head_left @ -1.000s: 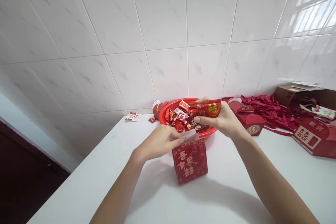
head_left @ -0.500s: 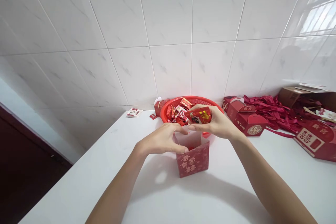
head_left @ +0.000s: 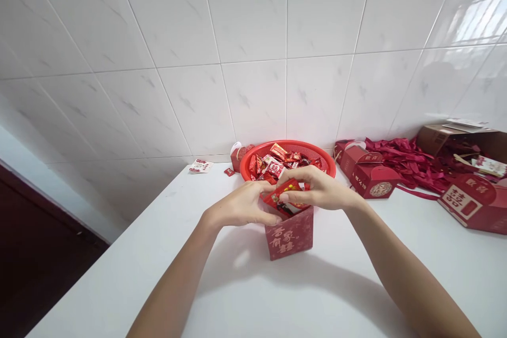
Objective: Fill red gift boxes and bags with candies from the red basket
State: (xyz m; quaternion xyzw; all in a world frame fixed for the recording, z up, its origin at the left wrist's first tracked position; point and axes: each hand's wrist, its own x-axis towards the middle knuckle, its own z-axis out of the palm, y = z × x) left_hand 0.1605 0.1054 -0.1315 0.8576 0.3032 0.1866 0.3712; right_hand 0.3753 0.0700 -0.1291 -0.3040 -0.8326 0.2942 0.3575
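Note:
A dark red paper gift box [head_left: 291, 236] with pale characters stands upright on the white table, its top open. My left hand [head_left: 243, 205] grips the box's left rim, thumb on the front edge. In my right hand [head_left: 317, 189] is a shiny red candy packet [head_left: 288, 198] with yellow marks, held tilted in the mouth of the box. The packet's lower part is hidden behind the front wall. Just behind the box sits a red plastic basket [head_left: 329, 161] of wrapped sweets, partly covered by my hands.
Red gift boxes [head_left: 370, 173] stand at the right, with another red box [head_left: 473, 203] farther right. Dark red ribbons [head_left: 412, 161] lie heaped beside an open cardboard box [head_left: 431, 140]. A printed card [head_left: 200, 166] and a small red packet [head_left: 228, 172] lie left of the basket, near the tiled wall.
My right hand has lowered the red packet from above the box into its mouth. My left hand stays on the box rim. The view has shifted slightly.

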